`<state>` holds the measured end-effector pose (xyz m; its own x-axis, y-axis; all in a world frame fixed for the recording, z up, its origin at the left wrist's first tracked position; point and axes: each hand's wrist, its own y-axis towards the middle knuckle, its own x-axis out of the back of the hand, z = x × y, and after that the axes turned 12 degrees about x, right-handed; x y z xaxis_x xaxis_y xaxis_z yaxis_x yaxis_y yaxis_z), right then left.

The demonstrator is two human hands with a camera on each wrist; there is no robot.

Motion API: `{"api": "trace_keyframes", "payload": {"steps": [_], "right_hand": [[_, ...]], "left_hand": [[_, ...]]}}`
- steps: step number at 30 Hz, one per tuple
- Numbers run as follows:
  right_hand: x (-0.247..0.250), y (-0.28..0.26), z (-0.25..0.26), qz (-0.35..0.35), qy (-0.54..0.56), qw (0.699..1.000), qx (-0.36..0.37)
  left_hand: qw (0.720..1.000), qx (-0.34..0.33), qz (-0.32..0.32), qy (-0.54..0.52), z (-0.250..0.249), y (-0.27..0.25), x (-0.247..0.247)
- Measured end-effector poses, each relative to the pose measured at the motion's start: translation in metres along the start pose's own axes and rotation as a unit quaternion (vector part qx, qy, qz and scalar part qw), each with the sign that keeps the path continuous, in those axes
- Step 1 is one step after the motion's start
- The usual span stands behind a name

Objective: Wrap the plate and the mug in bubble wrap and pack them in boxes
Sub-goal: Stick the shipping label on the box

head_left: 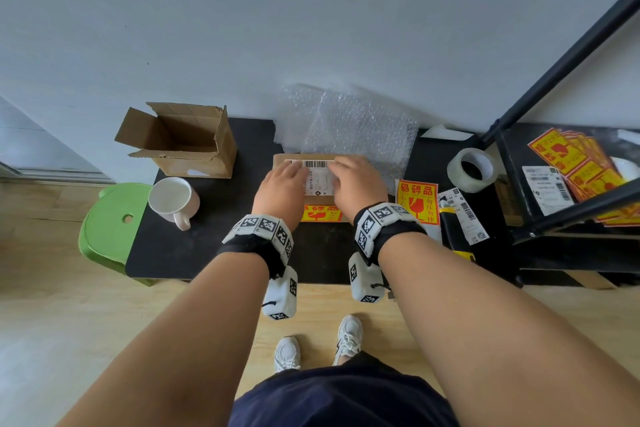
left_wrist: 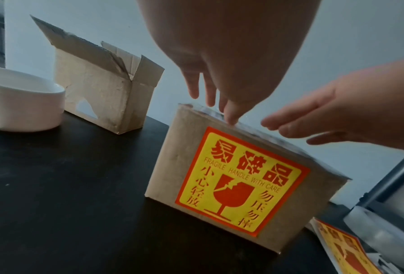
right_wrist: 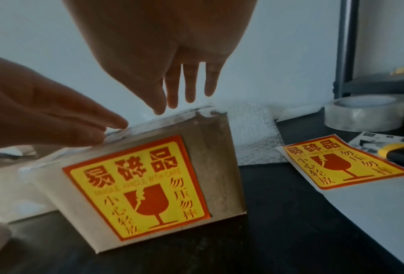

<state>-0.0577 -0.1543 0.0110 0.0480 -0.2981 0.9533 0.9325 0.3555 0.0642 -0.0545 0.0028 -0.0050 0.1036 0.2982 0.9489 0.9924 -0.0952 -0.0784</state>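
A closed brown box (head_left: 282, 159) stands mid-table with a white shipping label (head_left: 319, 177) on its top and a yellow fragile sticker (left_wrist: 240, 178) on its near side. My left hand (head_left: 284, 184) and right hand (head_left: 354, 181) both lie flat on the top, straight fingers pressing at the label's two sides. In the wrist views the left fingertips (left_wrist: 230, 118) and right fingertips (right_wrist: 159, 109) touch the taped top edge. A bare white mug (head_left: 171, 199) stands to the left. Behind it is an open empty box (head_left: 183, 139). No plate shows in any view.
Bubble wrap (head_left: 353, 128) leans on the wall behind the closed box. Right of it lie a loose fragile sticker (head_left: 417, 201), shipping labels (head_left: 462, 215), a yellow utility knife (right_wrist: 397, 153) and a tape roll (head_left: 471, 170). A black shelf (head_left: 568, 191) holds more stickers. A green stool (head_left: 110, 225) stands at the table's left.
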Motion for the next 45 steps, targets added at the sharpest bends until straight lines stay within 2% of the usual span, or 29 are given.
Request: {"api": "trace_keyframes", "payload": {"steps": [3,6,8,11,18,21,23,25,30,41,43,45], "right_hand": [[-0.013,-0.001,0.005,0.087,-0.015,0.996,0.002],[-0.016,-0.003,0.006,0.132,-0.021,0.989,-0.067],[-0.013,-0.003,0.006,0.144,-0.034,0.983,-0.107],[-0.010,-0.001,0.003,0.155,-0.052,0.978,-0.127],[-0.012,-0.004,0.003,0.131,-0.028,0.973,-0.190],[-0.014,-0.007,0.002,0.076,0.014,0.972,-0.223],[-0.017,-0.008,0.004,0.034,0.084,0.953,-0.288],[-0.023,-0.011,0.008,0.034,0.163,0.929,-0.330],[-0.023,-0.015,0.007,0.001,0.242,0.916,-0.321],[-0.017,-0.023,0.001,-0.019,0.275,0.903,-0.331],[-0.017,-0.022,0.003,-0.019,0.222,0.924,-0.311],[-0.020,-0.021,0.000,-0.026,0.101,0.967,-0.232]], "left_hand": [[0.996,0.037,0.079,0.025,0.004,0.001,-0.002],[0.987,0.040,0.140,0.061,0.008,0.004,-0.001],[0.986,0.051,0.152,0.045,0.007,0.003,-0.001],[0.985,0.066,0.155,0.031,0.004,0.000,-0.002],[0.982,0.067,0.172,0.044,0.004,-0.004,-0.001],[0.985,0.065,0.151,0.043,0.006,-0.009,-0.005],[0.987,0.065,0.139,0.038,0.008,-0.013,-0.008],[0.989,0.063,0.131,0.034,0.010,-0.016,-0.012],[0.989,0.048,0.118,0.070,0.013,-0.017,-0.014],[0.988,0.050,0.106,0.103,0.011,-0.019,-0.015],[0.989,0.039,0.078,0.123,0.013,-0.022,-0.016],[0.988,0.011,0.046,0.144,0.015,-0.029,-0.019]]}}
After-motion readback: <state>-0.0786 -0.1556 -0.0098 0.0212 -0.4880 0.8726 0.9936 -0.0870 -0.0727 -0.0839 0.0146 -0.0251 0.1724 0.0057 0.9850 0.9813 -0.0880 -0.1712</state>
